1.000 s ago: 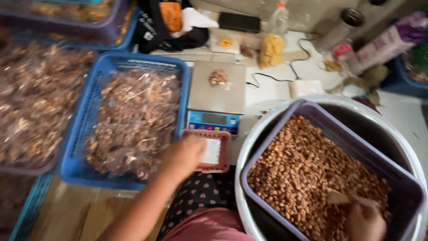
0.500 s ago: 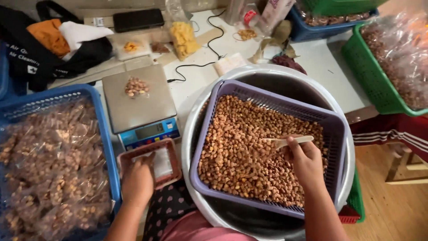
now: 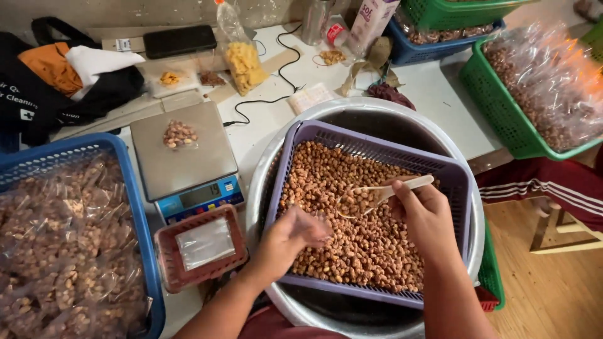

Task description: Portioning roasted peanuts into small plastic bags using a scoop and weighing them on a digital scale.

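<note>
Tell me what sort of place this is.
Probably a small home or workshop snack-packing station. A digital scale holds a small bag of nuts, a purple basket is full of loose roasted nuts, and the blue crate and green crate hold filled clear bags.

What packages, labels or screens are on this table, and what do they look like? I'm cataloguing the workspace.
Scale screen: small grey display on the blue front of the scale, left of the purple basket.
Carton: tall, white and pink, top centre.
Clear bag: upright, yellow snacks, beside the phone.
Small filled bag: on the scale plate.
Black bag: white lettering, far left.
</note>
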